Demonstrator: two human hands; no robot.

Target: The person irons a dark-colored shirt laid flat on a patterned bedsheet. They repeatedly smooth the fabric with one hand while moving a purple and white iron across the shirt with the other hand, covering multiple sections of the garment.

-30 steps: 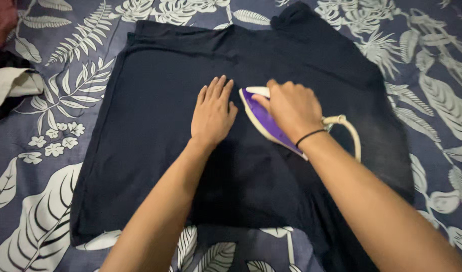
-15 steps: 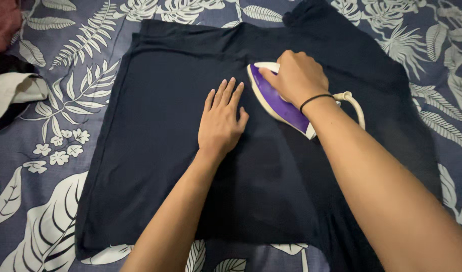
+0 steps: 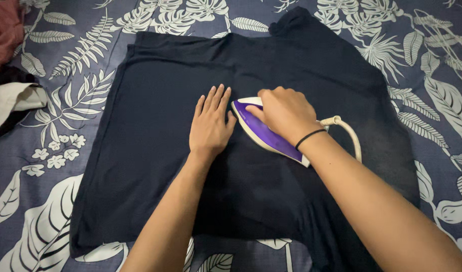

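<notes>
A dark navy garment [image 3: 155,126] lies spread flat on a leaf-print bedsheet [image 3: 55,100]. My left hand [image 3: 210,123] rests palm down on the cloth near its middle, fingers together and pointing away from me. My right hand [image 3: 286,113] grips the handle of a purple and white iron [image 3: 263,132], which sits on the garment just to the right of my left hand, its tip pointing up and left. A cream cord [image 3: 349,136] loops from the iron's rear behind my right wrist, which wears a thin black band.
At the left edge lie a folded white and black cloth [image 3: 12,100] and a reddish cloth [image 3: 4,30] in the top corner. The blue sheet with white leaves surrounds the garment on all sides.
The iron slid away from me over the garment, then came back toward me and a little left. My left hand stayed flat beside it, shifting slightly.
</notes>
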